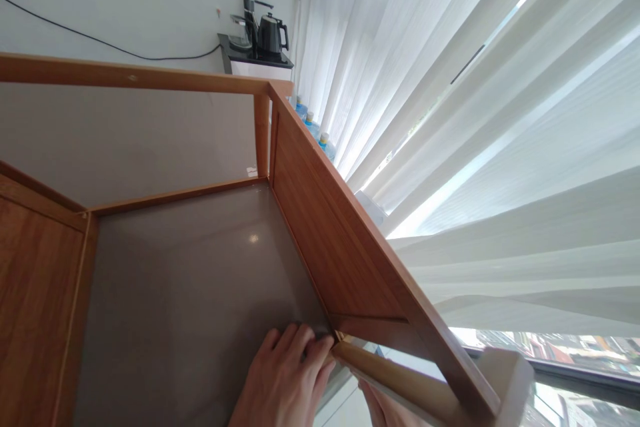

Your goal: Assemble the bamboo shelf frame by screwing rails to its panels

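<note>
In the head view stands a reddish-brown wooden furniture frame with a grey flat panel set inside it. My left hand rests over the panel at the lower right inner corner. Its fingers are curled and pressed together by the joint, and whatever they pinch there is hidden. A pale wooden leg runs from that corner toward the lower right. Below the leg, my right hand shows only in part. The leg and the picture's edge cover its fingers.
Behind the frame, a black kettle stands on a small cabinet by the wall, with a black cord trailing left. Several water bottles stand beyond the frame's right side. White curtains hang along the window.
</note>
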`<state>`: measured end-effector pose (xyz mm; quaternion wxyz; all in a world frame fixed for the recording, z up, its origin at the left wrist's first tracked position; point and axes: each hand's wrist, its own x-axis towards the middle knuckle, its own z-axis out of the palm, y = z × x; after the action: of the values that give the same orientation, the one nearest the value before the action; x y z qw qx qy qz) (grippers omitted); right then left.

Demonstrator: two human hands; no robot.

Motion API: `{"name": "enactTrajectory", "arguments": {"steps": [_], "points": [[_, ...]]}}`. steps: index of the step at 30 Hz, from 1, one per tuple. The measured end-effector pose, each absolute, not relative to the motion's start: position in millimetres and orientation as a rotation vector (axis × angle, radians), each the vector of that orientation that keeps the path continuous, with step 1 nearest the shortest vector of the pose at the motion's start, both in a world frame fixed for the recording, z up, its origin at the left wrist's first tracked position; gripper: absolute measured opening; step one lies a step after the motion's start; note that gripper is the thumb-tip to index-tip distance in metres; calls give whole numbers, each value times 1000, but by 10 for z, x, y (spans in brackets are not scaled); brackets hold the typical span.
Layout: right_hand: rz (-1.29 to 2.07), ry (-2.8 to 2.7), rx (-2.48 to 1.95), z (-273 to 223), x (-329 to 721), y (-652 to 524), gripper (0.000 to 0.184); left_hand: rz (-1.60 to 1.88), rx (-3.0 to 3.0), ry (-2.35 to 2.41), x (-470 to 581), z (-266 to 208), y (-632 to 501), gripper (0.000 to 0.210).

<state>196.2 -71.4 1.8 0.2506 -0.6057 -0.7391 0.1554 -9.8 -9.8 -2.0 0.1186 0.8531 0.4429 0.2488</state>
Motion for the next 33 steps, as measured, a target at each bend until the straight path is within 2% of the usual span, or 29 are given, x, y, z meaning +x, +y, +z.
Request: {"name": "enactTrajectory", "arguments": {"steps": [6,12,17,24,31,33], "points": [[316,-2144,-1522,-106,2031,-677,20,546,2330,1376,-62,13,-136,21],[125,-2315,-1485,23,2065,-675,33,381,2287,1330,-81,91,-114,23],[-50,-2583,-1379,200,2066,-574,30,397,2291,1343,-74,135,-114,18],[-256,-2694,-1233,262,2085,-452,36,489,2270,1332,-80,95,-137,18],[-404,-2739,-980,52,2407,-330,35,590,2254,1376,-57,46,-150,16],[-463,-2715,-1037,-38,2470,-322,32,648,2301,1391,-44,-22,-150,15]]}}
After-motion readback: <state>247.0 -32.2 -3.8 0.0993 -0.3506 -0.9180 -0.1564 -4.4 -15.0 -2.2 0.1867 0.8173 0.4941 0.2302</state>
